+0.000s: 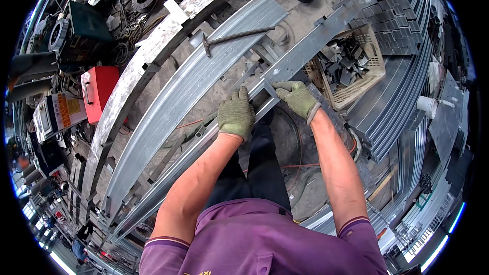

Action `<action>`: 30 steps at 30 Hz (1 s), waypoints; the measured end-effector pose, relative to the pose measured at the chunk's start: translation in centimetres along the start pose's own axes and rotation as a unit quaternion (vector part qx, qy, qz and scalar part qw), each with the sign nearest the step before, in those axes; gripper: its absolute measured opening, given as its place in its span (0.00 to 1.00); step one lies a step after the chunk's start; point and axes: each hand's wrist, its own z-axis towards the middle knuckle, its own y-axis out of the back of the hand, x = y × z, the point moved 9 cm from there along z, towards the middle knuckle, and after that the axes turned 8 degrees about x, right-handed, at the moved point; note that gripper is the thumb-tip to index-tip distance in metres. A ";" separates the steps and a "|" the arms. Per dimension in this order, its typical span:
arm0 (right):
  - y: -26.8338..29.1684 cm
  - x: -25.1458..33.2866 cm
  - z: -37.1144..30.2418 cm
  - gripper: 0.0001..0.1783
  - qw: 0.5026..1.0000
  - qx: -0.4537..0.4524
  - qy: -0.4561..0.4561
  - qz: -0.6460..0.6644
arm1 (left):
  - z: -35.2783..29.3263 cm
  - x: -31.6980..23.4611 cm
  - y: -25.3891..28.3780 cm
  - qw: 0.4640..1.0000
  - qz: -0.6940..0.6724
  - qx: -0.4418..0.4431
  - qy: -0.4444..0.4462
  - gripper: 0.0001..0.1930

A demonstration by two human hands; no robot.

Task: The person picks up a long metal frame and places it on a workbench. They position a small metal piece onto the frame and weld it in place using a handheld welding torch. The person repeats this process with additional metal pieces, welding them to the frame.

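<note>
A red metal box [99,90] sits at left, a hammer [232,37] lies on a steel profile, and a beige basket [374,66] holds dark metal clips [346,61].

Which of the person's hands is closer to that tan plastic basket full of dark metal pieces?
The right hand. It rests on the long metal channel just beside the basket. The left hand grips the same channel farther from the basket.

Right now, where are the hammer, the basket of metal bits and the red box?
Hammer [239,35], head view, middle of its handle.
Basket [375,71], head view, its right wall.
Red box [102,89], head view, its front face.
</note>
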 end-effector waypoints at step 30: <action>-1.7 0.5 -1.9 0.24 0.970 -0.187 0.065 -0.141 | -0.4 0.5 -0.5 0.997 -0.030 -0.063 -0.040 0.26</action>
